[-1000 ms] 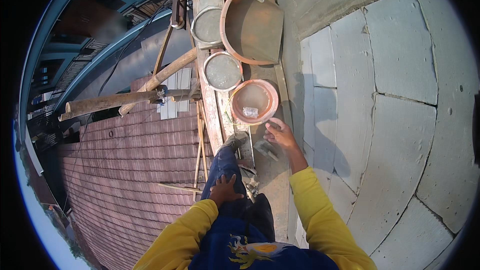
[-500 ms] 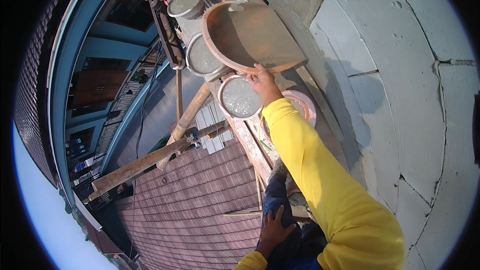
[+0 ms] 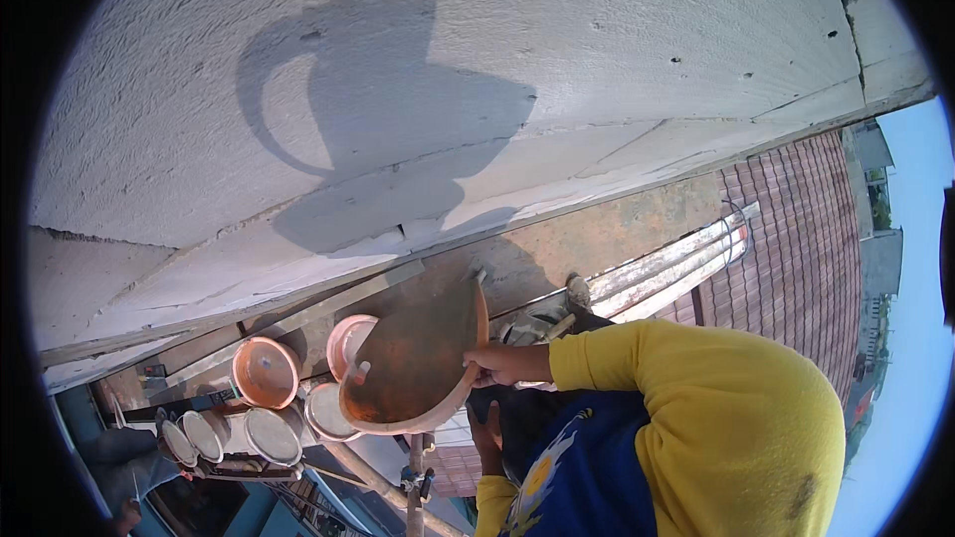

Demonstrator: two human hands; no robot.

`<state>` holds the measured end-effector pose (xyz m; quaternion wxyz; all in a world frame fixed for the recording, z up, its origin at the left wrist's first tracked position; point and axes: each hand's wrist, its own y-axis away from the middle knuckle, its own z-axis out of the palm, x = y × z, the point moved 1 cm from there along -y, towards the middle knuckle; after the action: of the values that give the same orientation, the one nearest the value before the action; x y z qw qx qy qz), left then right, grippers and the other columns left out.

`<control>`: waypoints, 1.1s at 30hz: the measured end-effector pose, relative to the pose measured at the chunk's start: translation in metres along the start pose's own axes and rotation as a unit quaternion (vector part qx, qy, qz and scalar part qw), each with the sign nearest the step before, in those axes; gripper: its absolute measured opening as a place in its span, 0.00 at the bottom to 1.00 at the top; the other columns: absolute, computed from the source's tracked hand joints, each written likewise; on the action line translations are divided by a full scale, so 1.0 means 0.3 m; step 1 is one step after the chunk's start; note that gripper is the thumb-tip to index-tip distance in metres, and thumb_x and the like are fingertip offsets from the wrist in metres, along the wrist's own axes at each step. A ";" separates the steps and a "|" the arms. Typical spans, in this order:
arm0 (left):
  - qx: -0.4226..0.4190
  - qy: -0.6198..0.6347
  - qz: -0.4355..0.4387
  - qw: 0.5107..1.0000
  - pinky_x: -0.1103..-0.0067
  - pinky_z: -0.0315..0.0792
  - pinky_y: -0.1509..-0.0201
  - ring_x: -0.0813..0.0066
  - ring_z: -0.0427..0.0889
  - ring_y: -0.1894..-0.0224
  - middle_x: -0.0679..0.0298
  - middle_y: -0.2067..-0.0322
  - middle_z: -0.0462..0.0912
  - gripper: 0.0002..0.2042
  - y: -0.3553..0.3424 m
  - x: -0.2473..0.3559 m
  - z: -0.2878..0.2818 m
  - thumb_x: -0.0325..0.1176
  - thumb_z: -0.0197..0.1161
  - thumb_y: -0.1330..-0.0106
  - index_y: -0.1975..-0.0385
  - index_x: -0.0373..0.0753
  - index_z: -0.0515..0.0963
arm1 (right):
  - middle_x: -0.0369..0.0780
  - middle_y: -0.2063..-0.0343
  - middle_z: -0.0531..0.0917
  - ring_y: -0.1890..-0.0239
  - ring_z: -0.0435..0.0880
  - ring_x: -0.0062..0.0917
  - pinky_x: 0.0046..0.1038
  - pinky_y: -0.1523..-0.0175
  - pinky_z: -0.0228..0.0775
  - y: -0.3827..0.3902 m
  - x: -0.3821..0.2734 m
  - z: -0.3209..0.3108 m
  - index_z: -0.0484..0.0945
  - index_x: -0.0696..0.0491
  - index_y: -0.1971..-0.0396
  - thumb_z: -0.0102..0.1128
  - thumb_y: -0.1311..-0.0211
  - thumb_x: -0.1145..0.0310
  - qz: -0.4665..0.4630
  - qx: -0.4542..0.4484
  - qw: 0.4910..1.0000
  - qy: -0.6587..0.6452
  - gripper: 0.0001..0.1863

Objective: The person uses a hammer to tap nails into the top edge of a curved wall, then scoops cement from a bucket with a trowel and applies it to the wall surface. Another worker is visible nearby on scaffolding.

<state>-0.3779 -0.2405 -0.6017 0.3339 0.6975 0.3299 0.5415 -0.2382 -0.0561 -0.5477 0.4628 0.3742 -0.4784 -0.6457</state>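
My right hand (image 3: 489,365) grips the rim of a large orange-brown basin (image 3: 408,426), its fingers closed over the edge. The basin is held tilted, and its stained, dusty inside faces up. Below the right hand is my left hand (image 3: 487,440), close to my dark trousers. Its fingers are apart and nothing is in them. Just beyond the basin, partly covered by it, are a pink bucket (image 3: 338,338) and a pail of grey mix (image 3: 328,412).
A pale block wall (image 3: 637,50) runs along the far side, bearing a shadow. An orange tub (image 3: 267,373) and several pails (image 3: 274,436) stand at the left. White-stained poles (image 3: 667,264) lie on the right, by a tiled roof (image 3: 796,209). Another person (image 3: 119,457) is at lower left.
My view has swung right toward the wall. The basin has been lifted from beside the pails and brought nearer me in my right hand. My left hand has come off my leg.
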 end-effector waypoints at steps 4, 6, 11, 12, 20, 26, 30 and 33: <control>-0.038 -0.053 0.043 0.997 0.65 0.61 0.23 0.49 0.70 0.26 0.43 0.28 0.71 0.43 -0.052 0.002 0.006 0.56 0.69 0.29 0.26 0.28 0.64 | 0.45 0.64 0.82 0.68 0.88 0.38 0.43 0.60 0.92 0.084 0.041 -0.458 0.77 0.57 0.61 0.69 0.32 0.67 -0.056 0.126 0.984 -0.116 0.11; -0.043 -0.265 0.014 0.963 0.64 0.68 0.29 0.50 0.77 0.32 0.45 0.35 0.79 0.37 -0.001 0.177 0.010 0.53 0.68 0.28 0.31 0.28 0.71 | 0.46 0.64 0.83 0.68 0.90 0.39 0.39 0.63 0.92 0.133 0.053 -0.651 0.77 0.60 0.59 0.69 0.33 0.68 -0.092 0.181 0.959 -0.196 0.13; -0.088 -0.415 0.056 0.904 0.65 0.76 0.38 0.53 0.83 0.40 0.48 0.45 0.85 0.27 0.023 0.410 0.034 0.48 0.69 0.26 0.37 0.33 0.78 | 0.48 0.64 0.86 0.62 0.92 0.39 0.36 0.63 0.91 0.035 0.095 -1.165 0.80 0.64 0.57 0.66 0.34 0.67 -0.184 0.304 0.883 -0.306 0.14; -0.098 -0.445 0.063 0.888 0.65 0.76 0.38 0.53 0.84 0.40 0.48 0.45 0.85 0.27 0.027 0.466 0.066 0.48 0.69 0.26 0.37 0.33 0.78 | 0.48 0.67 0.87 0.61 0.92 0.40 0.36 0.63 0.90 0.035 0.138 -1.278 0.81 0.64 0.58 0.68 0.35 0.68 -0.216 0.322 0.871 -0.302 0.14; -0.119 -0.428 -0.022 0.896 0.66 0.76 0.38 0.54 0.84 0.40 0.48 0.46 0.86 0.27 0.022 0.827 0.357 0.48 0.69 0.27 0.36 0.33 0.78 | 0.50 0.60 0.86 0.61 0.90 0.37 0.33 0.59 0.89 0.066 -0.128 -1.948 0.80 0.63 0.54 0.61 0.27 0.66 -0.188 0.292 0.550 -0.759 0.13; -0.113 -0.421 -0.082 0.896 0.66 0.76 0.39 0.55 0.84 0.40 0.49 0.46 0.86 0.27 0.006 0.944 0.555 0.47 0.69 0.27 0.36 0.33 0.78 | 0.47 0.54 0.80 0.56 0.85 0.35 0.35 0.53 0.91 0.038 -0.221 -2.535 0.77 0.64 0.49 0.57 0.22 0.67 -0.249 0.224 0.327 -0.884 0.14; -0.118 -0.411 -0.106 0.898 0.67 0.77 0.39 0.56 0.84 0.40 0.49 0.46 0.86 0.27 -0.016 0.982 0.659 0.47 0.69 0.27 0.36 0.34 0.77 | 0.48 0.51 0.79 0.56 0.85 0.38 0.39 0.49 0.90 0.100 -0.244 -2.865 0.72 0.64 0.43 0.56 0.19 0.64 -0.322 0.126 0.139 -0.928 0.18; -0.065 -0.373 -0.120 0.918 0.67 0.77 0.39 0.56 0.84 0.41 0.49 0.47 0.86 0.27 0.084 0.972 0.581 0.47 0.69 0.27 0.36 0.34 0.77 | 0.49 0.47 0.78 0.53 0.85 0.37 0.42 0.49 0.90 0.243 -0.505 -2.732 0.69 0.62 0.39 0.55 0.18 0.62 -0.309 0.054 0.327 -0.891 0.21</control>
<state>-0.1483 -0.0339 -0.4580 0.5399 0.7807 0.2263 0.2187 0.5824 -0.1421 -0.6861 -0.4947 -0.2799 -0.4887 -0.6619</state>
